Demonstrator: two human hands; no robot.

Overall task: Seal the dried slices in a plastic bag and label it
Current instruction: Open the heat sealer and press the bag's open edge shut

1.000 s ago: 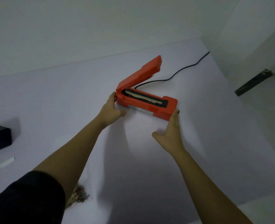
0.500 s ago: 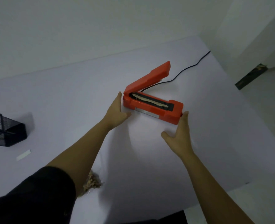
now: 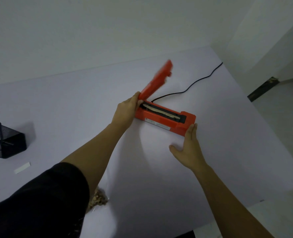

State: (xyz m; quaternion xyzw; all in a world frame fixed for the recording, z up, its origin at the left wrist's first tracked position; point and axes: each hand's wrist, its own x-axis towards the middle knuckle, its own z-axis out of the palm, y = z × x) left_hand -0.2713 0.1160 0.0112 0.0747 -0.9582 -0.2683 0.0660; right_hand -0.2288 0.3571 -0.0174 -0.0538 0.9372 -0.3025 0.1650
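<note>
Head view: orange heat sealer (image 3: 166, 118) on counter (image 3: 228, 160), lid raised; left hand (image 3: 127, 111) gripped its hinge end, right hand (image 3: 188, 146) lay flat and unclenched against its other end.

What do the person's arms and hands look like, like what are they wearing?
Both hands are bare: no gloves, rings or watch show on the left hand or the right hand. The left arm has a black sleeve covering the upper arm, ending about the elbow. The right forearm is uncovered as far as the frame shows.
</note>
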